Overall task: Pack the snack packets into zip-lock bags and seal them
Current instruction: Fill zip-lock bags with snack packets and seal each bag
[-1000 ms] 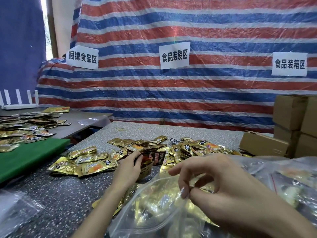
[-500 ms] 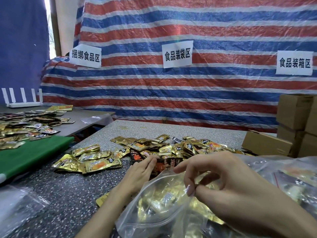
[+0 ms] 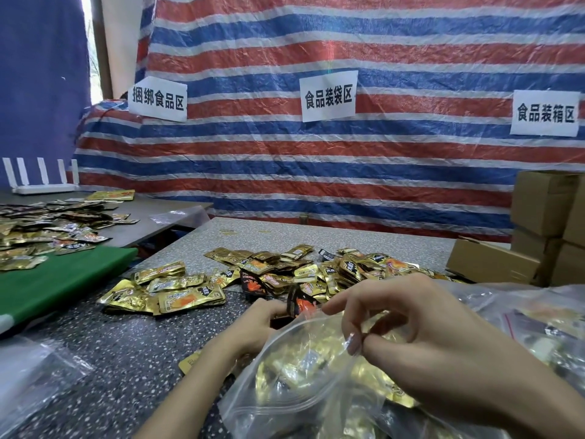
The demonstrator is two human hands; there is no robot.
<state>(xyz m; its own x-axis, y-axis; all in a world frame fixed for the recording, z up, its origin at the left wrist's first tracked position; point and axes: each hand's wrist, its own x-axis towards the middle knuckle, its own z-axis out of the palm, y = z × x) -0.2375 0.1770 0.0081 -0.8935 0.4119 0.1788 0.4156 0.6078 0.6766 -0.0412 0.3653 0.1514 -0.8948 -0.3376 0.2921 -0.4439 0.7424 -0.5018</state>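
Your right hand pinches the bag by its rim between thumb and forefinger, with the other fingers loosely curled. Your left hand curls round a dark packet at the bag's mouth. The bag lies at lower centre, with gold packets inside it. The pile sits just above.

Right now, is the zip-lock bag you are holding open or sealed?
Open: zip-lock bag gapes at the mouth; right hand pinches its rim.
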